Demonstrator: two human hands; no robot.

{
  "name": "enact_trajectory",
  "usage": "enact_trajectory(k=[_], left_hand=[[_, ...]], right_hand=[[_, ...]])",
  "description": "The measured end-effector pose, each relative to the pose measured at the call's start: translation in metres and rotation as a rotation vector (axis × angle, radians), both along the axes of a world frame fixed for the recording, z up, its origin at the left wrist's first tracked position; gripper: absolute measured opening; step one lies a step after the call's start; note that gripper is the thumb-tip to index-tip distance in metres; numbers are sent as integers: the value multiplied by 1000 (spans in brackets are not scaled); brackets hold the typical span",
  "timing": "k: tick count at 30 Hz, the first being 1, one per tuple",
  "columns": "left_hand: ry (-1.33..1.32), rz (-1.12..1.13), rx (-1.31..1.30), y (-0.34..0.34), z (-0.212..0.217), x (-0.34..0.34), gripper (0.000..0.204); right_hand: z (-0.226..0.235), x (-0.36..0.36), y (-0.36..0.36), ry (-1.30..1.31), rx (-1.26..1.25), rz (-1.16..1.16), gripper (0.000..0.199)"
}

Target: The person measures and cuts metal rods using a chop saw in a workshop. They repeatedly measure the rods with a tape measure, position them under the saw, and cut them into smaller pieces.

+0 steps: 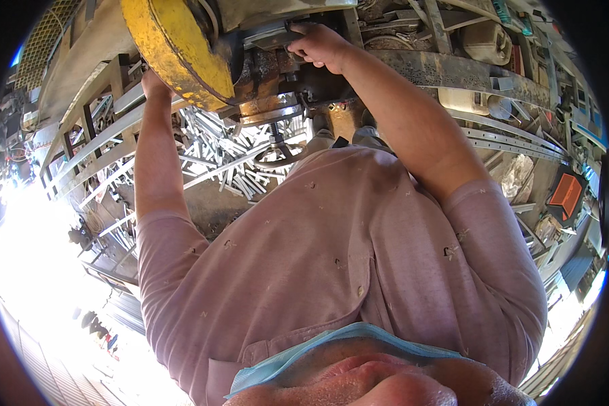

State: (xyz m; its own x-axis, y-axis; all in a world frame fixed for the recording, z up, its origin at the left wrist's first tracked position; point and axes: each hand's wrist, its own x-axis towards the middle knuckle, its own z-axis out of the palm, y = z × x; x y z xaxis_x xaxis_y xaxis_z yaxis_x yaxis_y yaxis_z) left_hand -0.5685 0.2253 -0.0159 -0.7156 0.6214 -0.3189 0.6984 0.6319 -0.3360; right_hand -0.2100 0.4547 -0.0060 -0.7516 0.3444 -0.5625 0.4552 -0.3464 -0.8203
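A yellow disc-shaped guard (176,51), scuffed and worn, covers part of a machine at the top of the view. Just left of it is my left hand (157,84), beside a grey metal bar (130,99); the guard's edge hides its fingers. Right of the guard, my right hand (320,47) rests at a dark metal part (269,35) on top of the machine. Its fingers are bent, and what they hold is too small to name. Below sits a rusty machine body (258,74) with a handwheel (277,157) under it.
Many cut metal pieces (233,159) lie heaped beneath the machine. Long metal bars (91,152) rest on a rack at left. A steel beam (453,71) crosses at right, with plastic jugs (487,42) near it. An orange and black case (567,196) sits far right.
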Motion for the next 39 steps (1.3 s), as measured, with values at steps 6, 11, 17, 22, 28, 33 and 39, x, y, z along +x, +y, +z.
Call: enact_trajectory(k=[6, 11, 17, 22, 28, 33, 39], left_hand=[[6, 8, -8, -1, -6, -4, 52], [13, 12, 6, -2, -10, -7, 53], [19, 20, 14, -3, -21, -17, 54], [30, 33, 41, -6, -30, -21, 55], [5, 68, 280, -13, -8, 16, 61], [325, -74, 960, -100, 18, 93, 29], [-365, 234, 887, -159, -56, 259, 19]], right_hand=[[0, 3, 1, 28, -46, 31, 77], [-2, 5, 3, 36, -65, 32, 79], [-7, 5, 6, 41, -54, 50, 81], [-5, 6, 7, 40, -53, 74, 81], [-2, 9, 9, 48, -76, 77, 81], [-2, 10, 11, 63, -107, 85, 80], [-4, 12, 14, 62, -128, 90, 81]])
